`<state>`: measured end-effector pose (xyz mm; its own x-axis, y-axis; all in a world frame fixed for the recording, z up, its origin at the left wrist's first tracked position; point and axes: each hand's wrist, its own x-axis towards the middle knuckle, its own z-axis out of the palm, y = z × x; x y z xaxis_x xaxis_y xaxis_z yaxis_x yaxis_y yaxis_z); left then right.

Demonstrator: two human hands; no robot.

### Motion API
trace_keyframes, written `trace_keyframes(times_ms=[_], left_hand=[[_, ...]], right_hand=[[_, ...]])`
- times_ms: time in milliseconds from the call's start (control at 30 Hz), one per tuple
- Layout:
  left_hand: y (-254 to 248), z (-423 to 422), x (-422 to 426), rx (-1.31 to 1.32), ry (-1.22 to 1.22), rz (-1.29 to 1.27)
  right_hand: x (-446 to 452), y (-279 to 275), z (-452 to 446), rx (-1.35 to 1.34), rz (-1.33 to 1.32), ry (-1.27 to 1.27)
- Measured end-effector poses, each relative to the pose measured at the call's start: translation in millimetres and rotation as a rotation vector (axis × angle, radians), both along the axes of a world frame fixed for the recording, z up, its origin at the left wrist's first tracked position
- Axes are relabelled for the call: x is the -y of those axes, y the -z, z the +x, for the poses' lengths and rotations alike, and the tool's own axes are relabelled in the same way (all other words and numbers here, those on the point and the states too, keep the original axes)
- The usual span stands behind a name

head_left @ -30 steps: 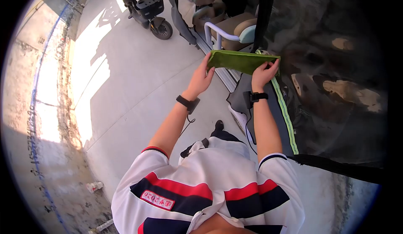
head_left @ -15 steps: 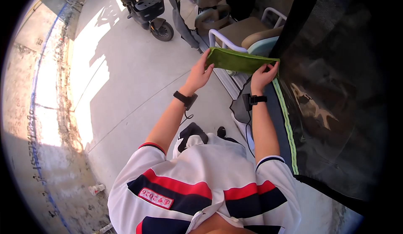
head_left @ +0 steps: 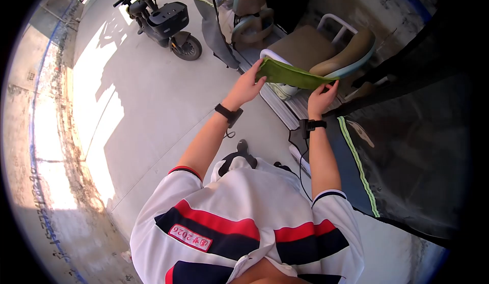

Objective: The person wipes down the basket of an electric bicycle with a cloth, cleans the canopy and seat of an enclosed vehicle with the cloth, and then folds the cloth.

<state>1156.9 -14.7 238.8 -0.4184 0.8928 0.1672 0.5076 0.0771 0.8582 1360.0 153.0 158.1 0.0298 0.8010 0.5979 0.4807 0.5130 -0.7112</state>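
A folded green cloth [head_left: 293, 75] is stretched between my two hands in front of the seat of a three-wheeled vehicle. My left hand [head_left: 247, 86] is closed on its left end, with the thumb showing below the edge. At the other end, my right hand [head_left: 322, 100] pinches the lower right corner. The cloth sags a little in the middle and overlaps the view of the brown seat [head_left: 300, 45]. Close beyond my right hand is the brown padded backrest [head_left: 349, 52], with a light blue shell.
A dark curtain [head_left: 407, 151] with a reflective green strip [head_left: 359, 167] hangs at the right. A white armrest [head_left: 338, 22] stands beyond the seat. On the concrete ground, an electric scooter [head_left: 168, 22] is parked ahead. A stained wall [head_left: 56, 146] runs along the left.
My view has moved closer to the vehicle, and more of the seat and backrest shows. Both hands still hold the cloth, which now tilts and sags more. The curtain sits farther aside.
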Motion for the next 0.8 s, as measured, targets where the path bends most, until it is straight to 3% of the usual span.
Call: trace_keyframes(times_ms=[300,400,500,800], left_hand=[[22,-63,1,0.004,0.189,-0.147],[42,-80,-1,-0.044,0.227,-0.091],[39,-91,3,0.005,0.225,-0.234],[68,-120,-10,0.022,0.249,-0.135]], right_hand=[[15,45,-49,0.045,-0.209,0.160],[16,63,-60,0.059,-0.251,0.165],[15,78,-69,0.082,-0.284,0.154],[1,98,-94,0.193,-0.336,0.102]])
